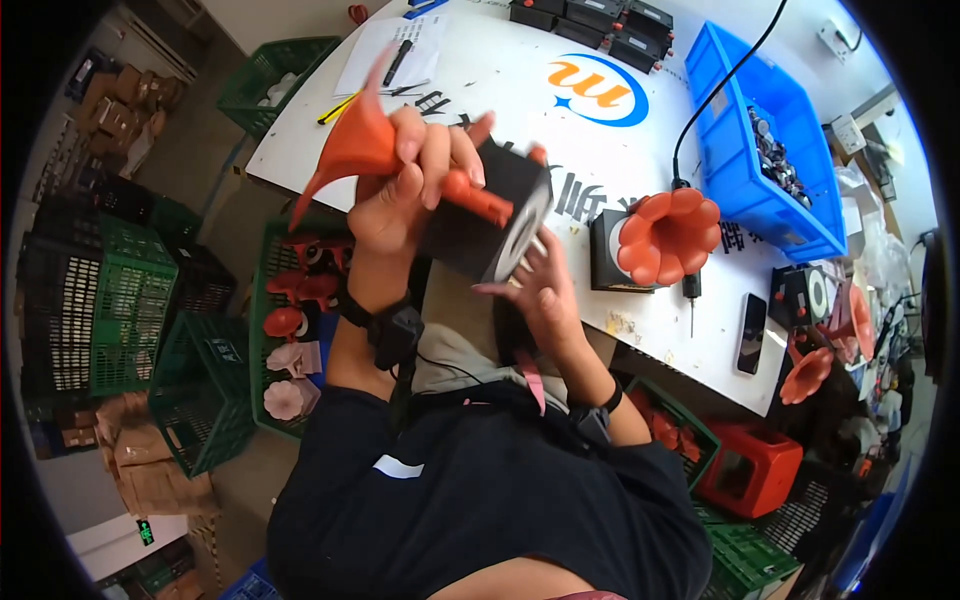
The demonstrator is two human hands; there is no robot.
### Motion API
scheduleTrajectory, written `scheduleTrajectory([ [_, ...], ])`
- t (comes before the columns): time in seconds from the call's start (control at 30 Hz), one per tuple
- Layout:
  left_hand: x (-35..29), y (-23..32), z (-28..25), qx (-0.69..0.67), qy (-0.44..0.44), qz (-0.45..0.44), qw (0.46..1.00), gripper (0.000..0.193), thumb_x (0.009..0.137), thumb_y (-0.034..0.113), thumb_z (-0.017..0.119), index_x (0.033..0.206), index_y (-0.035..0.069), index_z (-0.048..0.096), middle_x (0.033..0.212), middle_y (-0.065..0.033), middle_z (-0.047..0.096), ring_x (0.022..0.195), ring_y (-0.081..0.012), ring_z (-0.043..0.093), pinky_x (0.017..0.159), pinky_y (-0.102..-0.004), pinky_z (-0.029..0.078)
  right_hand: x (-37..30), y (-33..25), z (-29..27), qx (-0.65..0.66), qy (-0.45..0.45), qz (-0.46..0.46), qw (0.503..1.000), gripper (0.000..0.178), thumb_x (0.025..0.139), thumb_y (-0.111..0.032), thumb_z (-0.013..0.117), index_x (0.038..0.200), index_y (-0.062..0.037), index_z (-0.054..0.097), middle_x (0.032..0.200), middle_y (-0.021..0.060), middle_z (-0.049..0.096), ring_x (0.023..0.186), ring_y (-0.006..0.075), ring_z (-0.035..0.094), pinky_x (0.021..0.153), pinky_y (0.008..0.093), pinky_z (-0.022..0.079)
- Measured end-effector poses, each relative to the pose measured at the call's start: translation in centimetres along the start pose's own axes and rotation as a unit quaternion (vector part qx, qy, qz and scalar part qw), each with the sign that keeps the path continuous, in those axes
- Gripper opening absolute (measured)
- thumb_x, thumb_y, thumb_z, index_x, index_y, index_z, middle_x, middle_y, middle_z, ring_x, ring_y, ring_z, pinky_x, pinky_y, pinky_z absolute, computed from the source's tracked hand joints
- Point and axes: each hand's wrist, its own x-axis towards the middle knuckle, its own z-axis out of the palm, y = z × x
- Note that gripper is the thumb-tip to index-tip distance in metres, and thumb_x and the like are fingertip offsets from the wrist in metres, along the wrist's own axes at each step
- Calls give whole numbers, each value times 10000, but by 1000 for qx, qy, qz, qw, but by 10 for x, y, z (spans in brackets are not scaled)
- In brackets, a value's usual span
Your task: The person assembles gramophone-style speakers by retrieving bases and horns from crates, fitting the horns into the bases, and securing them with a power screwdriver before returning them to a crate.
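My left hand (415, 185) is wrapped around the narrow part of a red flared horn (357, 140), lifted over the near left edge of the table. Right against those fingers is a black box (462, 225) with a red tube (478, 198) on it and a pale round face; together they look like a gramophone-shaped speaker. The grip hides how horn and box join. My right hand (545, 295) has its fingers spread beside the box's round face; whether they touch it I cannot tell. Another gramophone speaker with a red flower-shaped horn (668, 238) stands on the white table (500, 90).
A blue bin (775, 150) of small metallic parts stands at right, near a black electric screwdriver (692, 287) and a phone (750, 333). Black boxes (590, 25) line the far edge. Green crates (262, 375) with red and pink horns flank me. Paper (415, 45) with a pen lies far left.
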Motion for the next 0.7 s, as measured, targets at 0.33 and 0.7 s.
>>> scheduleTrajectory([
  [0.33, -15, 15, 44, -207, 63, -248, 944, 235, 976, 155, 692, 1078, 119, 484, 917, -39, 558, 998, -234, 591, 1186, -437, 370, -3, -5, -12, -59, 115, 3, 992, 808, 868, -343, 834, 1457, -1, 398, 1097, 104, 684, 1043, 182, 685, 891, 332, 571],
  [0.7, -94, -15, -7, 431, -22, -276, 859, 810, 886, 331, 808, 1516, 58, 379, 1418, -118, 496, 1345, -307, 496, 1192, -455, 397, -14, 15, -23, -107, 220, -9, 970, 610, 902, -178, 805, 1375, 11, 469, 1088, 92, 661, 1018, 133, 656, 838, 301, 556],
])
